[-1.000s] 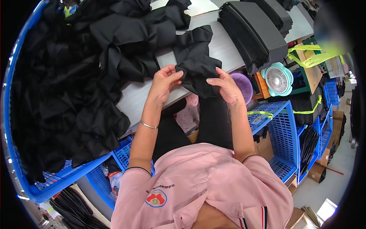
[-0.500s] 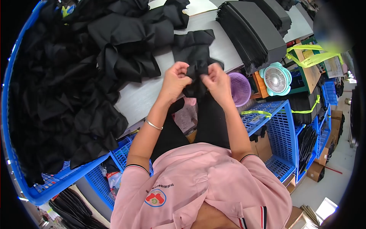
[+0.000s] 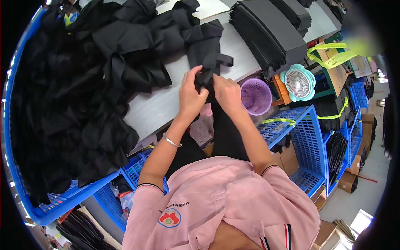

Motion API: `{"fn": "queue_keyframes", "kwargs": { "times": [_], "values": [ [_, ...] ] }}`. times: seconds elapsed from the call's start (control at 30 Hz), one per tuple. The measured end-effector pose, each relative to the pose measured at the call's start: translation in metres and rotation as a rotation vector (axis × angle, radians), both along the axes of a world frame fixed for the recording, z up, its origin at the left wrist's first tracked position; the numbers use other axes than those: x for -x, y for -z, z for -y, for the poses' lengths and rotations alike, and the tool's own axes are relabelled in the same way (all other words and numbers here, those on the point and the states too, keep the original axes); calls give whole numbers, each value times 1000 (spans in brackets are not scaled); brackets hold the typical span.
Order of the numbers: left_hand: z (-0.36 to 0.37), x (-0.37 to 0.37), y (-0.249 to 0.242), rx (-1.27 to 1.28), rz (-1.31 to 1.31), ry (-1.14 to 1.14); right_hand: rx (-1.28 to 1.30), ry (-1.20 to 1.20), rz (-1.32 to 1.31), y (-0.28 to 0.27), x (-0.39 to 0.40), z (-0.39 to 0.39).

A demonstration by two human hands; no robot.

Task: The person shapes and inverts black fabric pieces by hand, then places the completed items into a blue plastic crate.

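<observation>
Between my hands is a black fabric piece (image 3: 204,52), lying partly on the grey table with its near end at the table's edge. A short strap or loop of the same cloth sticks out on its right side. My left hand (image 3: 192,95) grips the near end from the left, thumb and fingers curled round the cloth. On the right, my right hand (image 3: 227,94) has its fingers closed on the same end; the fingertips are partly hidden. A heap of black fabric pieces (image 3: 75,96) lies to the left, and some reach up to the piece I hold.
Stacks of flat black pieces (image 3: 271,35) stand at the back right of the table (image 3: 152,110). A purple basket (image 3: 256,96), a teal fan (image 3: 298,82) and a blue crate (image 3: 308,146) are on my right. A large blue bin (image 3: 46,214) holds the heap.
Both hands have shifted slightly left and closer together with the black fabric piece. The strap now stands out to its right, and my right fingers have folded in more.
</observation>
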State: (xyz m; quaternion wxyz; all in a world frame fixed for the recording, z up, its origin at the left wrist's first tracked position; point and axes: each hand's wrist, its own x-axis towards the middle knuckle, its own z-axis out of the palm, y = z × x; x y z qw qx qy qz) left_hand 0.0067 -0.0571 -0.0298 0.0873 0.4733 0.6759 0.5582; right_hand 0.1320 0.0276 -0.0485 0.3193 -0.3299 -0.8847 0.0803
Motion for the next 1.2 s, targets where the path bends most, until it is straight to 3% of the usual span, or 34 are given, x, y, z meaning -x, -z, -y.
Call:
{"fn": "queue_keyframes", "kwargs": {
  "times": [0.03, 0.1, 0.17, 0.2, 0.3, 0.43, 0.47, 0.57, 0.6, 0.67, 0.77, 0.83, 0.97, 1.03, 1.07, 1.2],
  "values": [
    [1, 6, -2, 7, -14, -48, -5, -86, 27, -2, -3, -8],
    [8, 30, -6, 19, -45, -149, 124, 10, -233, -9, -18, -33],
    [9, 37, -31, 46, -26, -125, 64, 24, -157, -21, -24, -41],
    [6, 40, -36, 40, -300, -106, 38, 2, -154, -23, -21, -38],
    [-13, 37, -52, 12, -629, 39, 33, -16, -160, -32, -17, -30],
    [-39, 43, -19, 218, -284, 374, 14, -8, -141, -31, -15, -18],
    [-47, 44, -16, 184, -335, 400, -58, -35, -104, -30, -15, -17],
    [-57, 52, -7, 495, -324, 440, -217, 36, -25, -22, -22, -32],
    [-59, 55, 0, 366, -280, 447, -234, 78, -13, -20, -26, -43],
    [-66, 56, 1, 370, -309, 421, -256, 121, 38, -17, -26, -50],
    [-78, 69, 7, 336, -339, 297, -101, 46, -185, -32, -22, -48],
    [-79, 76, 8, 338, -307, 258, -258, 120, -177, -56, -34, -62],
    [-67, 74, -3, 381, -235, 303, -511, 526, -16, -93, -58, -117],
    [-51, 60, -13, 340, -177, 334, -340, 536, 87, -93, -78, -148],
    [-45, 54, -13, 235, -318, 287, -254, 484, 68, -98, -83, -157],
    [-14, 14, -48, 31, -166, 170, 92, 350, 18, -120, -100, -188]
  ]
}}
